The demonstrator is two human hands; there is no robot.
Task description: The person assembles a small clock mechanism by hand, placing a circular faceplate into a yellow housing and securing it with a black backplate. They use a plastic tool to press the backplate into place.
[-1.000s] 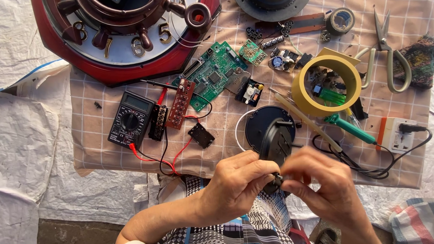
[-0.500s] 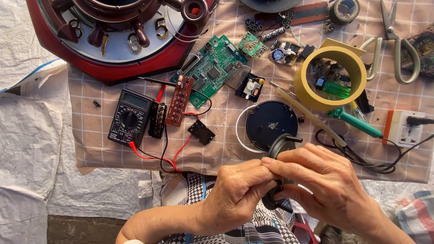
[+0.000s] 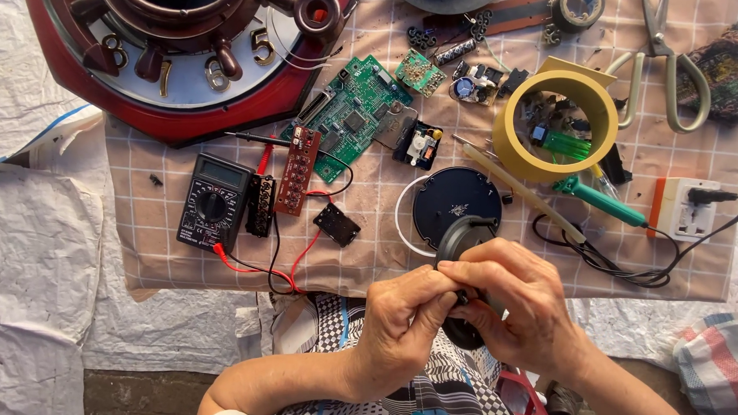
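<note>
My left hand [image 3: 402, 327] and my right hand [image 3: 517, 307] meet over my lap and grip a small black rounded device [image 3: 464, 239], part of which sticks out above and below the fingers. Fingertips of both hands pinch at its middle. Just beyond it on the checked cloth [image 3: 367, 256] lies a dark round disc [image 3: 457, 204] with a white ring around it. What the fingertips press on is hidden.
A black multimeter [image 3: 212, 202] with red leads, a green circuit board [image 3: 352, 113], a brown terminal strip [image 3: 297, 171], a yellow tape roll [image 3: 556, 124], scissors [image 3: 665, 54], a soldering iron [image 3: 602, 201], a white power socket [image 3: 684, 209] and a red clock case [image 3: 178, 53] lie on the cloth.
The view has shifted slightly. My right hand has closed further over the black device and my left fingertips have come in to meet it.
</note>
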